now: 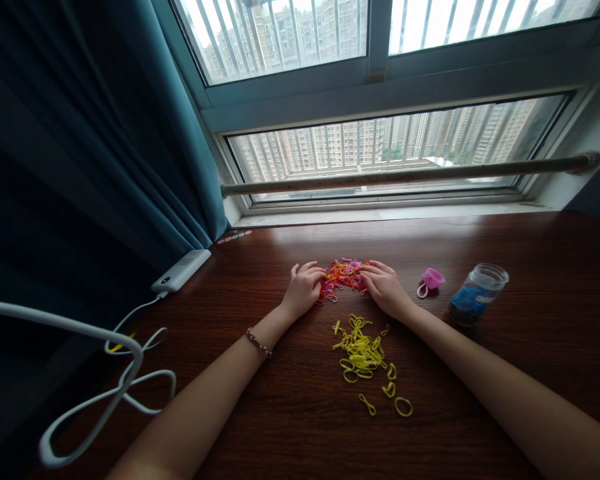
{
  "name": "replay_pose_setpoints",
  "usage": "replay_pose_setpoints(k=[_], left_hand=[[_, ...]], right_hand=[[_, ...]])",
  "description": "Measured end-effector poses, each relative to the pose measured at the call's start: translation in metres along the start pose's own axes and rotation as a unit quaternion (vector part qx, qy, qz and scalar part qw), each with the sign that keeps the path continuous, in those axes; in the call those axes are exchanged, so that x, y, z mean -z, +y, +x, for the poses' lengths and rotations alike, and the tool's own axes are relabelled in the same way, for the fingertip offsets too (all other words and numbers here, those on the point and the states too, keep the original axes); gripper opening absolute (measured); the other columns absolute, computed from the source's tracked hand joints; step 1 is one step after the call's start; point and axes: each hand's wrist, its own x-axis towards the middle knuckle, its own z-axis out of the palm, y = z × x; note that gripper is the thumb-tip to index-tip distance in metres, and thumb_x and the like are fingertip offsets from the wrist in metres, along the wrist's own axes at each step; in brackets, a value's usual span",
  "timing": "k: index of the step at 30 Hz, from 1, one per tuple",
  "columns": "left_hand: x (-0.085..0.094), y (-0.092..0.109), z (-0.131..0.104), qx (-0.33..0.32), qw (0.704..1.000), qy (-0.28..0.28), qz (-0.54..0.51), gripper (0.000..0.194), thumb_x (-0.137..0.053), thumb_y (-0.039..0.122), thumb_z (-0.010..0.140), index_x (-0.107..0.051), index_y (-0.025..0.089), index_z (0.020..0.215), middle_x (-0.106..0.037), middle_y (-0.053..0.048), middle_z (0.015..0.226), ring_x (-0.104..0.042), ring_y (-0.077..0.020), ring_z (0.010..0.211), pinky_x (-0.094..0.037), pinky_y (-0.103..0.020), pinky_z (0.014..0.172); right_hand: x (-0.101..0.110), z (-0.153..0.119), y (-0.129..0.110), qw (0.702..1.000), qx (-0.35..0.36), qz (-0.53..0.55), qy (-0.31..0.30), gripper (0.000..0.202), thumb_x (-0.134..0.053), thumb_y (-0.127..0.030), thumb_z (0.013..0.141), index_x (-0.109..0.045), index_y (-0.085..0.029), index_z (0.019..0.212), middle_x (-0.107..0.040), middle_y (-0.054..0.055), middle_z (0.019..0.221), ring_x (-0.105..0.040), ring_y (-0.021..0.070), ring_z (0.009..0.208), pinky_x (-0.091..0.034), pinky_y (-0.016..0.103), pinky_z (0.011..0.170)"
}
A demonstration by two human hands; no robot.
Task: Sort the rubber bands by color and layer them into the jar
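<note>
I stood in what looked like a room of a home, high up: a blue curtain (130, 120) hung beside the barred window (380, 100), apartment towers (325, 143) rose outside, and a dark wooden tabletop (260, 427) met the sill (330, 218).

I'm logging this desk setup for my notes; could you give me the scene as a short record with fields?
left hand: fingers at left edge of mixed pile
right hand: fingers at right edge of mixed pile
mixed pile: small red, pink and orange bands
yellow bands: loose group nearer the person
right side: pink item with a loop, clear jar with blue label
surface: dark wooden tabletop
</note>
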Motion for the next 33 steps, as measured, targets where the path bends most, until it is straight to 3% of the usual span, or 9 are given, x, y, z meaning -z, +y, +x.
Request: replay_pose_setpoints(k=[7,15,19,22,27,29,33], left_hand=[[0.0,0.0,0.0,0.015,1.0,0.004,0.009,0.027,-0.044,0.01,0.077,-0.065,0.022,0.089,-0.062,-0.005,0.098,-0.05,-0.0203,0.101,-0.022,-0.049,0.099],[-0.003,-0.002,0.0,0.004,1.0,-0.001,0.024,0.028,-0.043,0.011,0.078,-0.064,0.021,0.095,-0.058,-0.007,0.099,-0.049,-0.0206,0.098,-0.026,-0.047,0.097],[-0.005,-0.003,0.0,0.0,1.0,-0.002,0.025,0.028,-0.043,0.011,0.079,-0.063,0.02,0.095,-0.057,-0.007,0.101,-0.047,-0.0211,0.1,-0.026,-0.047,0.097],[-0.005,-0.004,0.0,-0.001,1.0,0.0,0.021,0.028,-0.043,0.01,0.078,-0.064,0.019,0.095,-0.057,-0.007,0.099,-0.048,-0.021,0.099,-0.028,-0.046,0.096],[-0.005,-0.004,0.001,-0.003,1.0,0.005,0.024,0.028,-0.043,0.01,0.078,-0.063,0.018,0.096,-0.057,-0.008,0.099,-0.048,-0.0214,0.099,-0.031,-0.044,0.094],[-0.004,-0.004,0.001,-0.007,1.0,0.003,0.028,0.027,-0.043,0.012,0.079,-0.063,0.019,0.097,-0.057,-0.008,0.102,-0.047,-0.022,0.102,-0.03,-0.045,0.095],[-0.005,-0.004,0.0,-0.013,0.999,-0.015,0.028,0.029,-0.041,0.012,0.081,-0.06,0.022,0.101,-0.056,-0.006,0.115,-0.041,-0.0242,0.114,-0.024,-0.049,0.099]], right_hand=[[-0.003,0.002,0.014,0.994,-0.06,0.044,0.081,0.038,-0.033,-0.035,0.09,-0.068,-0.019,0.094,-0.065,0.006,0.102,-0.046,0.0235,0.11,-0.034,0.043,0.095],[0.0,0.002,0.002,0.998,-0.02,0.049,0.037,0.034,-0.038,-0.035,0.088,-0.07,-0.025,0.083,-0.067,0.002,0.096,-0.047,0.024,0.109,-0.031,0.047,0.097],[0.005,0.003,0.0,0.993,-0.019,0.095,0.073,0.036,-0.038,-0.035,0.088,-0.07,-0.022,0.079,-0.068,0.004,0.09,-0.053,0.0222,0.1,-0.038,0.04,0.092],[0.012,0.002,-0.001,0.977,-0.065,0.148,0.137,0.04,-0.037,-0.039,0.088,-0.07,-0.021,0.073,-0.068,0.006,0.086,-0.058,0.0219,0.09,-0.043,0.036,0.083],[0.025,-0.001,-0.011,0.923,-0.167,0.266,0.224,0.046,-0.041,-0.049,0.084,-0.068,-0.019,0.062,-0.067,0.005,0.064,-0.061,0.0198,0.064,-0.046,0.032,0.067],[0.029,-0.004,-0.02,0.918,-0.146,0.325,0.174,0.05,-0.041,-0.051,0.083,-0.066,-0.019,0.055,-0.064,0.004,0.055,-0.059,0.0173,0.054,-0.046,0.03,0.06],[0.031,-0.008,-0.038,0.915,-0.048,0.394,-0.075,0.059,-0.034,-0.053,0.086,-0.064,-0.017,0.049,-0.059,0.003,0.043,-0.051,0.0122,0.04,-0.039,0.024,0.044]])
